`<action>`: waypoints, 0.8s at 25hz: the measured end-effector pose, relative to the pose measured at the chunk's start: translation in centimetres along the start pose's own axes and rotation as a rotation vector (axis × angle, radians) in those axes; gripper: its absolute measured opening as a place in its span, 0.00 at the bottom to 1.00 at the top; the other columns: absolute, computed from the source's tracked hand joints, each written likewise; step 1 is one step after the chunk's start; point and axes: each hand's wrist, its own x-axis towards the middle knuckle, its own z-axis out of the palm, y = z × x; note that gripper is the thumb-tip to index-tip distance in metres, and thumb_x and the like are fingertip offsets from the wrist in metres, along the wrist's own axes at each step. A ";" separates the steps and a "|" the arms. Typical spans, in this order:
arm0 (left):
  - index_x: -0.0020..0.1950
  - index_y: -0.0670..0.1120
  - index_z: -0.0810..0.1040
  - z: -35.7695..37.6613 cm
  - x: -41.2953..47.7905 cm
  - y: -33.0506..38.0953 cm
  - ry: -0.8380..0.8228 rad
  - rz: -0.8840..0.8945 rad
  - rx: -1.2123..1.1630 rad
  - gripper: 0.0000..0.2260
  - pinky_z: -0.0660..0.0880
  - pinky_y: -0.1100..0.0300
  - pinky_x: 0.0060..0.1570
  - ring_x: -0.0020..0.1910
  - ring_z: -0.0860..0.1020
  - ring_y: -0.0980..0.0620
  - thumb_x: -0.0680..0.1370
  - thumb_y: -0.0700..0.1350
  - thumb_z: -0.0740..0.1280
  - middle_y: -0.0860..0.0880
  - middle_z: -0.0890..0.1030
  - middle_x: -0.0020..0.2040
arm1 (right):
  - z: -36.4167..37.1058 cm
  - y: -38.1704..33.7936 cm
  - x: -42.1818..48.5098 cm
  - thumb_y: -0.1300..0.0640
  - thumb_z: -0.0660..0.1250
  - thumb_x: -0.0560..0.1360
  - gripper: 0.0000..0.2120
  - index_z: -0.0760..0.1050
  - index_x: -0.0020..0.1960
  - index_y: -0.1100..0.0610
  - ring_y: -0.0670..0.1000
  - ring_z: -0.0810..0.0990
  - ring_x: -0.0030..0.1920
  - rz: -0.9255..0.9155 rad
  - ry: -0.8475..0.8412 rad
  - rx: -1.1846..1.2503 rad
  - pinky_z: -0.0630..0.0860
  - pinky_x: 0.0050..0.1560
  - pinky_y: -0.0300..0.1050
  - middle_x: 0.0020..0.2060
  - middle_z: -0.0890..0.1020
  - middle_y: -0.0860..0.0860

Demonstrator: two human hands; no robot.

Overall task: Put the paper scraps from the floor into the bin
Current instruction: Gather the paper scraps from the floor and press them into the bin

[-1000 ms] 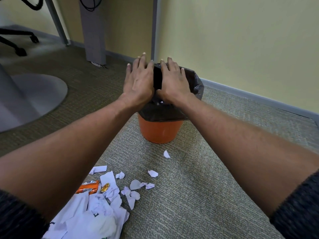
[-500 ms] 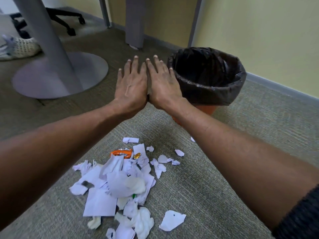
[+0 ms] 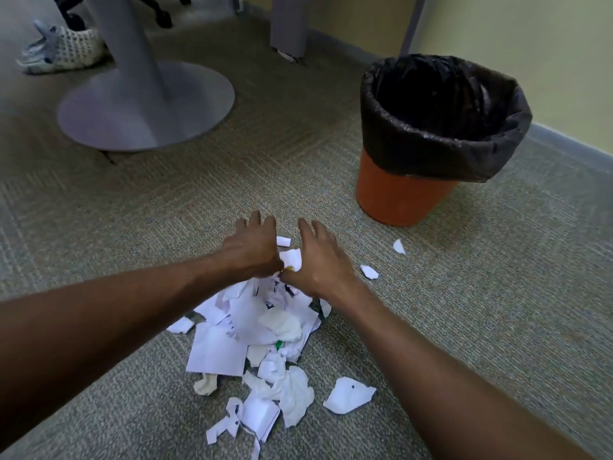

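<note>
A heap of torn white paper scraps (image 3: 252,343) lies on the carpet in the middle of the head view. My left hand (image 3: 253,249) and my right hand (image 3: 320,260) are side by side over the far end of the heap, palms down, fingers spread and relaxed, holding nothing. Loose scraps lie apart: one (image 3: 369,271) right of my right hand, one (image 3: 399,246) nearer the bin, and a larger one (image 3: 348,395) at the near right. The orange bin (image 3: 398,197) with a black liner (image 3: 441,151) stands upright at the upper right.
A grey table pedestal with a round base (image 3: 146,107) stands at the upper left. A mesh shoe (image 3: 63,49) lies beyond it. A grey post (image 3: 288,24) and a yellow wall with skirting (image 3: 564,141) run behind the bin.
Both hands have come down and back from the bin's rim to the far end of the paper heap. The view has tilted down toward the floor.
</note>
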 end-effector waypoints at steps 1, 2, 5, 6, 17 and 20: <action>0.79 0.44 0.58 0.6 0.0 -0.5 -0.066 -0.006 0.007 0.45 0.68 0.41 0.69 0.75 0.61 0.34 0.69 0.54 0.78 0.39 0.61 0.77 | 0.9 0.3 -0.7 0.41 0.74 0.69 0.51 0.48 0.81 0.53 0.63 0.59 0.76 0.042 -0.034 0.041 0.66 0.70 0.60 0.78 0.57 0.58; 0.78 0.44 0.59 0.9 0.1 -1.0 -0.139 -0.002 0.035 0.47 0.69 0.43 0.69 0.73 0.63 0.35 0.67 0.55 0.80 0.39 0.64 0.76 | 1.8 0.6 -1.4 0.39 0.74 0.68 0.52 0.49 0.80 0.53 0.63 0.61 0.75 0.081 -0.061 0.077 0.67 0.69 0.59 0.77 0.58 0.58; 0.81 0.45 0.54 0.8 0.3 -1.9 -0.325 0.044 0.195 0.55 0.64 0.48 0.71 0.75 0.62 0.36 0.64 0.56 0.82 0.40 0.63 0.78 | 3.9 1.0 -3.6 0.35 0.75 0.65 0.53 0.51 0.79 0.51 0.63 0.63 0.74 0.186 -0.120 0.135 0.69 0.67 0.60 0.75 0.60 0.58; 0.82 0.46 0.51 0.7 0.6 -2.2 -0.364 0.050 0.227 0.58 0.63 0.48 0.73 0.77 0.60 0.37 0.63 0.56 0.83 0.40 0.61 0.79 | 4.5 1.1 -4.1 0.34 0.76 0.63 0.56 0.49 0.79 0.50 0.64 0.62 0.75 0.220 -0.149 0.131 0.68 0.69 0.61 0.76 0.57 0.58; 0.82 0.58 0.46 2.7 3.2 -4.5 -0.515 0.053 0.211 0.62 0.81 0.49 0.51 0.68 0.73 0.35 0.61 0.47 0.85 0.38 0.56 0.79 | 8.3 2.1 -5.0 0.37 0.79 0.62 0.62 0.41 0.81 0.48 0.65 0.62 0.74 0.341 -0.200 0.133 0.69 0.68 0.56 0.76 0.51 0.61; 0.82 0.56 0.50 3.3 3.1 -4.8 -0.469 0.092 0.168 0.59 0.77 0.48 0.60 0.66 0.74 0.35 0.61 0.47 0.85 0.37 0.62 0.74 | 9.0 2.2 -4.4 0.43 0.82 0.62 0.61 0.45 0.80 0.48 0.64 0.65 0.71 0.321 -0.152 0.214 0.72 0.68 0.55 0.72 0.54 0.59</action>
